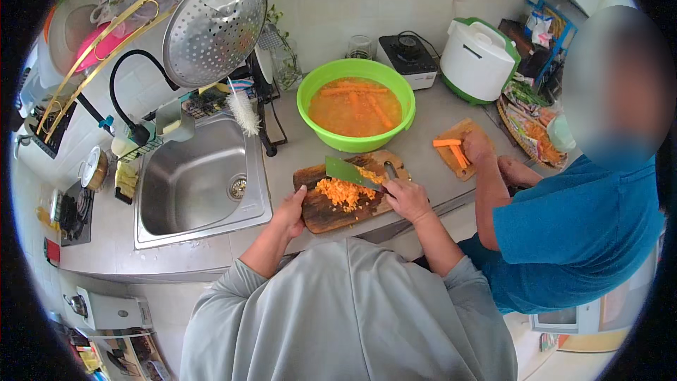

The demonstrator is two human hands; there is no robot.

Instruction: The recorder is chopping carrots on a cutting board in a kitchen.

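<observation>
My left hand [290,214] grips the left end of a dark-stained wooden cutting board [317,221], its thumb over the edge. My right hand [410,198] holds a kitchen knife with a green blade [346,173]. The blade lies tilted over a pile of finely chopped carrot [342,193] on the board, and a smaller amount of chopped carrot shows behind the blade. Just beyond the board stands a green plastic basin [349,144] of orange-tinted water with several long carrot pieces [353,91] in it.
A stainless steel sink [193,185] lies left of the board. To the right, another person in a blue shirt [571,222] has a hand [477,145] by carrot sticks [449,143] on a small board [464,169]. A rice cooker [473,61] stands behind. A perforated metal ladle [217,32] hangs upper left.
</observation>
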